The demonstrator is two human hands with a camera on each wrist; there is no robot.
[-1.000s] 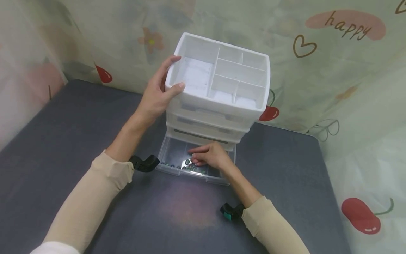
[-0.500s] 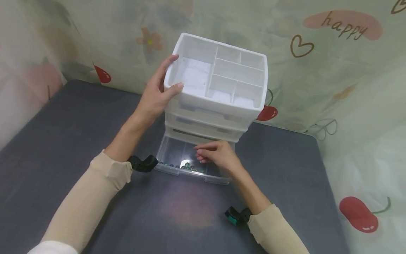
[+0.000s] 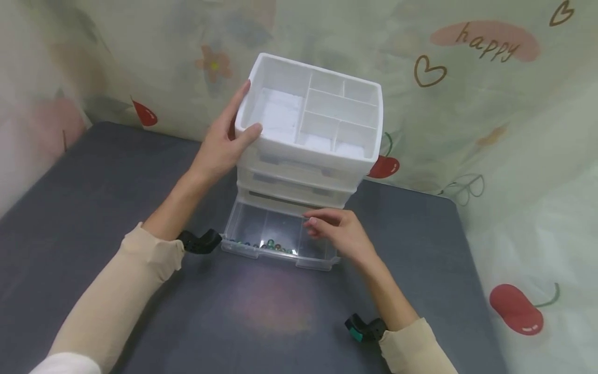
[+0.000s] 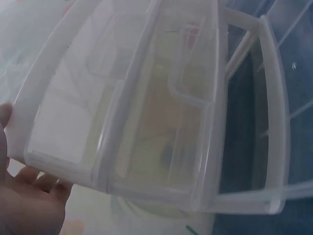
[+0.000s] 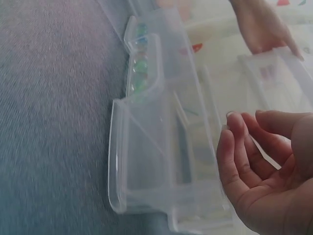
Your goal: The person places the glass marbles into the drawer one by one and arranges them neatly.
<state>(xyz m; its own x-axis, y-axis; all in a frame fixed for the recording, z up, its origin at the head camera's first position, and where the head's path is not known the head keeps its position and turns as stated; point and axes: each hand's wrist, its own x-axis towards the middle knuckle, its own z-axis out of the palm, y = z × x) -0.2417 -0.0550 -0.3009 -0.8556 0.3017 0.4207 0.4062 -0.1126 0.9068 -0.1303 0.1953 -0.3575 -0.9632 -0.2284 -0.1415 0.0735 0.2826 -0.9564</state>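
Note:
A white plastic drawer unit (image 3: pixel 308 148) stands on the table, its lowest clear drawer (image 3: pixel 249 223) pulled out. Several glass marbles (image 3: pixel 271 244) lie along the front of that drawer; in the right wrist view greenish marbles (image 5: pixel 141 66) show through its front wall. My left hand (image 3: pixel 219 148) grips the left front corner of the unit's top, thumb over the rim and fingers along the side. Above the right part of the drawer hovers my right hand (image 3: pixel 343 234), fingers loosely bent. Nothing shows between its thumb and fingers (image 5: pixel 239 142) in the right wrist view.
The unit's top is an open tray with dividers (image 3: pixel 341 111). Dark grey cloth covers the table (image 3: pixel 140 171). Behind it hangs a printed curtain (image 3: pixel 397 31) with cherries and lettering. A black wrist device (image 3: pixel 366 330) sits on the right forearm, another (image 3: pixel 201 241) on the left.
My right hand has lifted off the marbles and moved to the right above the drawer. My left hand keeps its grip on the unit's corner. The head view has shifted slightly.

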